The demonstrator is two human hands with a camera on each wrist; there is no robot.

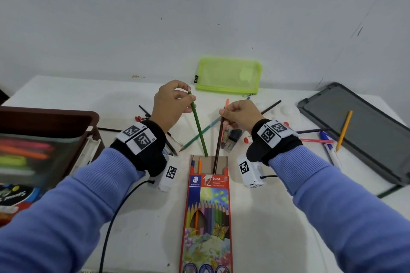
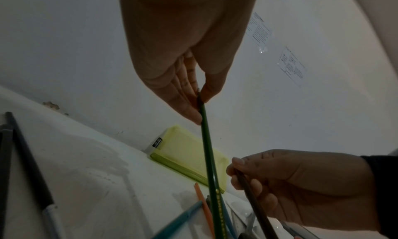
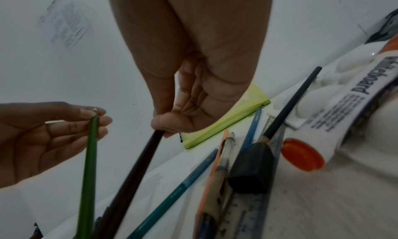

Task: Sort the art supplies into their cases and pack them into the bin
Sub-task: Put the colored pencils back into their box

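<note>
Both hands pinch pencils aimed steeply down at the pencil box (image 1: 207,215) mouth below: left hand (image 1: 170,104) the green pencil (image 1: 198,125), right hand (image 1: 240,115) the brown pencil (image 1: 218,150), already inside.

Bin (image 1: 44,150) contents blurred — pencil box (image 1: 207,217) bottom cut off.

A plain white wall (image 1: 199,6) rises behind the white surface (image 1: 266,217); printed paper sheets (image 2: 260,31) hang on it.
</note>
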